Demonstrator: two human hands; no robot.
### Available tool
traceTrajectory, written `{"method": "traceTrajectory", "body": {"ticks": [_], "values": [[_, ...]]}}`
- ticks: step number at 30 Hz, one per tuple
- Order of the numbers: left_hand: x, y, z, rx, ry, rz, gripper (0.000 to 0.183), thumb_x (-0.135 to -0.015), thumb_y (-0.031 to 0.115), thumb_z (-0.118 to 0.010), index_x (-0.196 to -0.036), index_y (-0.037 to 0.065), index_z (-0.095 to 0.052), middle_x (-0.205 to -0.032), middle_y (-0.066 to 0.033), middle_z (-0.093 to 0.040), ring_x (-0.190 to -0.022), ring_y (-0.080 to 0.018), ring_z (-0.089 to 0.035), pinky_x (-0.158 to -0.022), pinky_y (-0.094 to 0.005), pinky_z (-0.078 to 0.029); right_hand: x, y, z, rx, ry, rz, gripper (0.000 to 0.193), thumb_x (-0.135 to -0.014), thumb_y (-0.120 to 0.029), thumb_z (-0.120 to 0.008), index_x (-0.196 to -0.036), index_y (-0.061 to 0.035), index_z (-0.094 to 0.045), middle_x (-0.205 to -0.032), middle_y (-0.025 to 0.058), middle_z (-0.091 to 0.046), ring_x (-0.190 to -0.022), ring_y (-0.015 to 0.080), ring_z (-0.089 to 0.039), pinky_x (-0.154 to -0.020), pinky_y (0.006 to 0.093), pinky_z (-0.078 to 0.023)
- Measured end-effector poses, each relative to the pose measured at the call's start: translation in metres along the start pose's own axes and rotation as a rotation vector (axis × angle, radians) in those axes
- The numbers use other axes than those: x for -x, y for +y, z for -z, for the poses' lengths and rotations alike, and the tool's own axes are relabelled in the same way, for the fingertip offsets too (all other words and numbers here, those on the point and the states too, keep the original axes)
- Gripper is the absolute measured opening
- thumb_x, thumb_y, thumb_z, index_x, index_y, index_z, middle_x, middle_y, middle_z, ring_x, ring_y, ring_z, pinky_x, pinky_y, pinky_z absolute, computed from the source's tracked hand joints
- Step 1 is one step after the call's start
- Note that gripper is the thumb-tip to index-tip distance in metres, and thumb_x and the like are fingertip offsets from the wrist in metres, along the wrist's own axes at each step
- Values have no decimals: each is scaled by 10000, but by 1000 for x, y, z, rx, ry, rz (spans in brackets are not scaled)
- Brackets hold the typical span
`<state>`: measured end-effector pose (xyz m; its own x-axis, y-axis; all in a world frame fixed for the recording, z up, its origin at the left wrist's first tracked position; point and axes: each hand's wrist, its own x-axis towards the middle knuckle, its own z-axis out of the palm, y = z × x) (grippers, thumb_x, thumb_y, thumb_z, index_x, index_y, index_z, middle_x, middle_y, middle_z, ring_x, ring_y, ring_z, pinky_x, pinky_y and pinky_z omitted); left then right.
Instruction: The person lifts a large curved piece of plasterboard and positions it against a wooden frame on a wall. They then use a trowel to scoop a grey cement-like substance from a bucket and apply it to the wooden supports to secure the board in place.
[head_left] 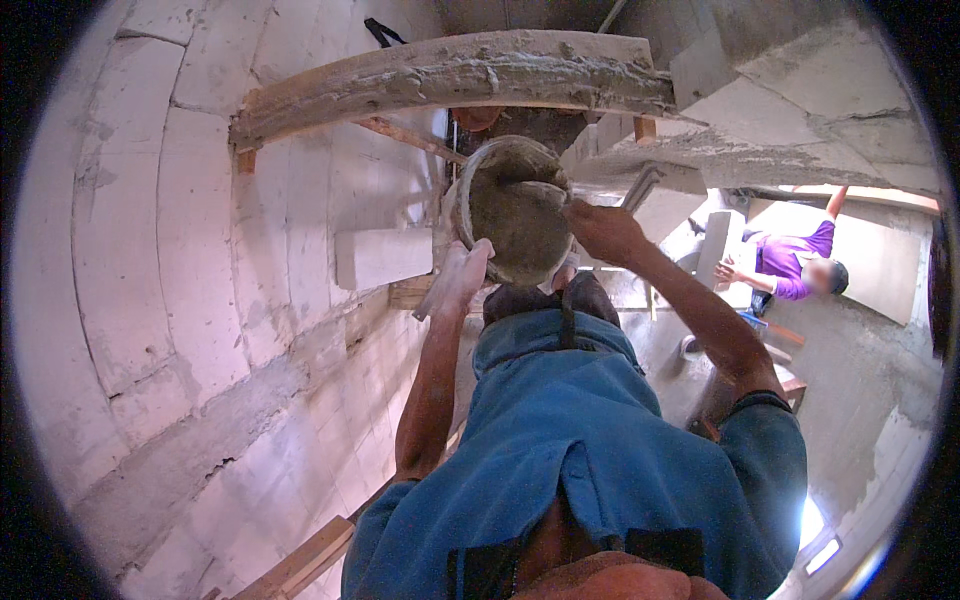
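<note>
A round bucket caked with grey mortar tilts in front of me, its mouth facing up toward me. Wet-looking grey mortar coats its inside, and a pale curved edge shows near the top; whether it is mortar or a tool blade is unclear. My left hand is closed on the bucket's near left rim, with a flat grey strip sticking out beside the wrist. At the right rim my right hand is closed, its fingers turned in toward the mouth; what it grips is hidden.
A mortar-smeared beam spans ahead of me. Pale block walls stand left, where a white block juts out. An angled metal piece lies beyond my right hand. Lower right, a person in purple touches a pale block.
</note>
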<state>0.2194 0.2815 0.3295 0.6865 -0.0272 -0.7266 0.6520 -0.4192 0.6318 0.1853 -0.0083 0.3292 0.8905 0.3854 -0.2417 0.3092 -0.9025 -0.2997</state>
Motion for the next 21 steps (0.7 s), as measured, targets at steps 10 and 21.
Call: {"method": "traceTrajectory", "body": {"ticks": [10,21], "values": [[8,-1,-9,67,-106,103,466,-800,287,-606,-1076,-87,-569,-995,-201,-636,-868,-280,-671,-769,-378,-569,40,22,-53,-1089,-81,-147,395,-950,-366,-659,-1172,-41,-688,-926,83,-646,-758,141,-622,-618,293,-506],[3,17,-28,608,-321,222,363,-807,173,-605,-1124,5,-548,-1028,-140,-648,-937,-311,-656,-832,-482,-570,91,67,89,-1298,88,-420,403,-938,-304,-685,-1248,-50,-653,-730,-33,-608,-530,31,-485,-450,205,-375]]}}
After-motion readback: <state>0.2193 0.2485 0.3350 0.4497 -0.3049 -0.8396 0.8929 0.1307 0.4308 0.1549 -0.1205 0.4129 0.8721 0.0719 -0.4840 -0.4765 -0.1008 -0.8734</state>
